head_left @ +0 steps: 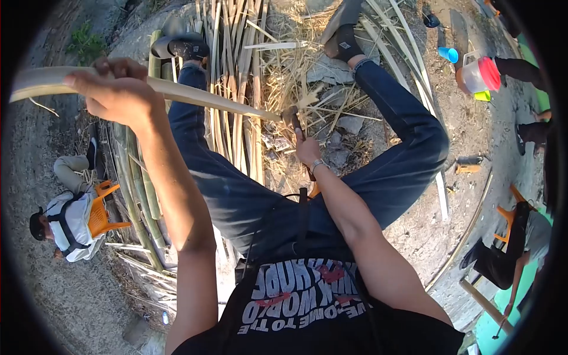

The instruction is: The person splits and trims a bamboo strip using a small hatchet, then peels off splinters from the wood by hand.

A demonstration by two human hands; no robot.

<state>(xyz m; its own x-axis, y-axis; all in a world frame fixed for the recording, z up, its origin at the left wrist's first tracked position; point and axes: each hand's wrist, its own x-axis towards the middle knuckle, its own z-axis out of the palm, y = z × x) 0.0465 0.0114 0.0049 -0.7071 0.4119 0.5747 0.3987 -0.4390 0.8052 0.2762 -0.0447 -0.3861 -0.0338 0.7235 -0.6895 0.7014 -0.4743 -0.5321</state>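
Observation:
My left hand is wrapped around a long pale bamboo strip, which slants from the far left down toward the middle. In my right hand is a chopping knife with a dark blade and a brown handle; its exact shape is partly hidden by my fingers. The strip's end meets the blade or lies just beside it; I cannot tell if they touch. Beneath them, between my legs, pale shavings cover the ground.
Split bamboo strips lie by my left leg, with whole bamboo poles farther left. More strips lie beyond my right leg. A seated person is at left; other people sit at right, near a red-lidded jug and blue cup.

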